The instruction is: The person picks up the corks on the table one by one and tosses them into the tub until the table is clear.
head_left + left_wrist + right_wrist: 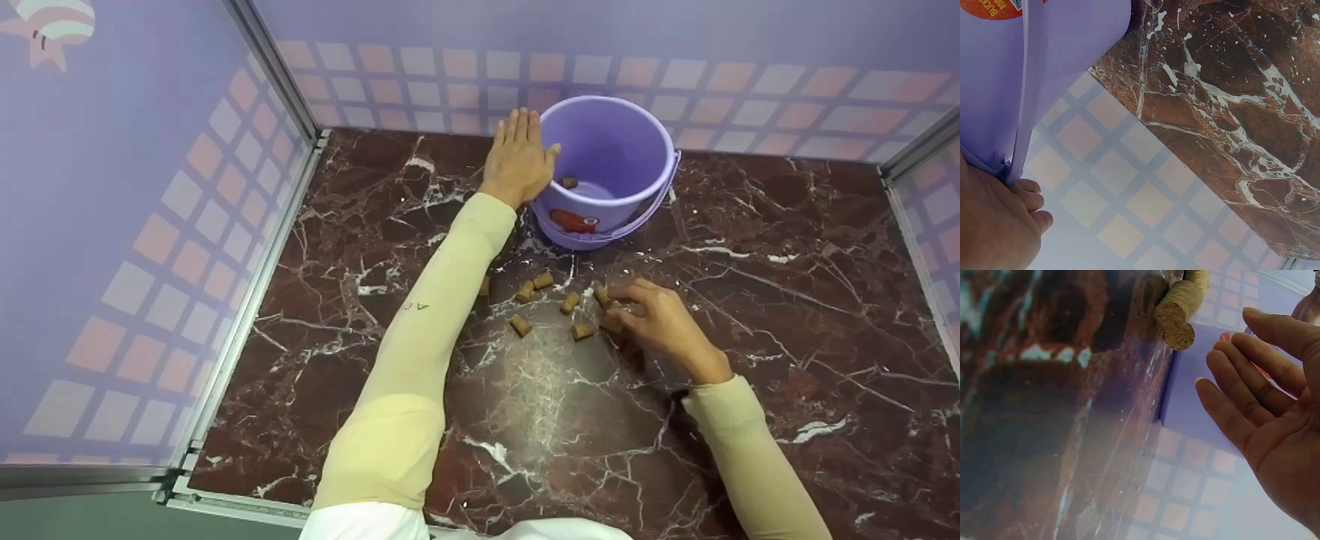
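Left arm (pixel 420 330) stretched long, sleeved to the wrist; left hand (pixel 517 161) at left rim of bucket (pixel 622 150), back upward, fingers straight, thumb spread toward rim. Right hand (pixel 656 319) on bucket's near side, toward its right, fingers loosely bent, thumb apart; right forearm (pixel 756 457) sleeved

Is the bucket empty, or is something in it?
Not empty, though far from full: the head view shows at least one cork low inside the bucket. More corks lie outside on the table.
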{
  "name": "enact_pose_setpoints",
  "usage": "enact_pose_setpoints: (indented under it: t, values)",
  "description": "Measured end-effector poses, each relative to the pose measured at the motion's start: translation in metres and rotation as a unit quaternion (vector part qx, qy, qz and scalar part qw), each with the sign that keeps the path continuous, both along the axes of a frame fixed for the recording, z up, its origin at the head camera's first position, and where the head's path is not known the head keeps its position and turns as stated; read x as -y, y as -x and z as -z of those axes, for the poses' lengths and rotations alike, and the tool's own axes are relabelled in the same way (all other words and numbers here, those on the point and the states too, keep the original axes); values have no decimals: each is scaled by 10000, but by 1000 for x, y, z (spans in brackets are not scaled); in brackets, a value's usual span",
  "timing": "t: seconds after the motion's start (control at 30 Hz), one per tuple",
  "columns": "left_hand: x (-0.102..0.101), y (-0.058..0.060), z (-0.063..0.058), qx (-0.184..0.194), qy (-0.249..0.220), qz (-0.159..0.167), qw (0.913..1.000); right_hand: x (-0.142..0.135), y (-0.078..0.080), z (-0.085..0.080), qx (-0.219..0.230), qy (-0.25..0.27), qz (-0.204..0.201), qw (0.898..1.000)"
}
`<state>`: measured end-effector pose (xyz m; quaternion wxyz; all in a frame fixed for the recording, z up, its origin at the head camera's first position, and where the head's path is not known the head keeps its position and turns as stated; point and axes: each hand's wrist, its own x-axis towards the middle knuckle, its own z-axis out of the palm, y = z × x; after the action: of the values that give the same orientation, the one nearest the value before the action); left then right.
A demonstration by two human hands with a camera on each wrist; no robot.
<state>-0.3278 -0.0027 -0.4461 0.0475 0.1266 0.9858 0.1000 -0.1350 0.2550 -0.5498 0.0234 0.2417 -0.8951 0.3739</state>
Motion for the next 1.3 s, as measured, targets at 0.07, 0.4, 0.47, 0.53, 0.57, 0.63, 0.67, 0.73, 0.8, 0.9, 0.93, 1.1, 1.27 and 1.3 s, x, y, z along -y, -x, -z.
enact_pose_setpoints:
  t: [0.07, 0.4, 0.47, 0.53, 0.57, 0.63, 0.67, 0.73, 0.8, 0.9, 0.93, 1.1, 1.27, 1.3]
  values:
    - [0, 0, 0, 3, -25, -10, 10000, 0, -1, 1, 123, 22, 14, 9999]
    - [0, 1, 0, 62, 34, 0, 10000, 3, -5, 6, 175, -136, -41, 9997]
    - [1, 1, 0, 63, 52, 5, 10000, 3, -6, 6, 181, -139, -62, 9997]
    - [0, 0, 0, 56, 62, 9, 10000, 4, -7, 7, 151, -174, -82, 9997]
    - [0, 0, 0, 50, 60, 11, 10000, 4, -7, 7, 122, -198, -91, 9997]
    - [0, 0, -1, 53, 47, 7, 10000, 4, -8, 7, 71, -266, -105, 9996]
    - [0, 0, -1, 61, 50, 8, 10000, 4, -8, 8, 43, -301, -120, 9995]
    - [0, 0, -1, 73, 52, 11, 10000, 4, -8, 8, 54, -347, -132, 9993]
    - [0, 0, -1, 72, 31, 14, 10000, 3, -9, 9, 86, -406, -144, 9990]
    - [0, -1, -1, 33, 18, 32, 10000, 2, -10, 11, 167, -520, -138, 9984]
    - [0, 0, 0, 23, 2, 34, 10000, 2, -10, 12, 186, -561, -137, 9982]
    - [1, 0, 1, -5, 18, 36, 10000, 2, -11, 14, 174, -650, -142, 9976]
    - [1, 0, 2, -33, -38, 17, 10000, 3, -12, 14, 147, -620, -165, 9978]
    - [1, -1, 2, -37, -57, 19, 10000, 3, -12, 14, 157, -616, -161, 9978]
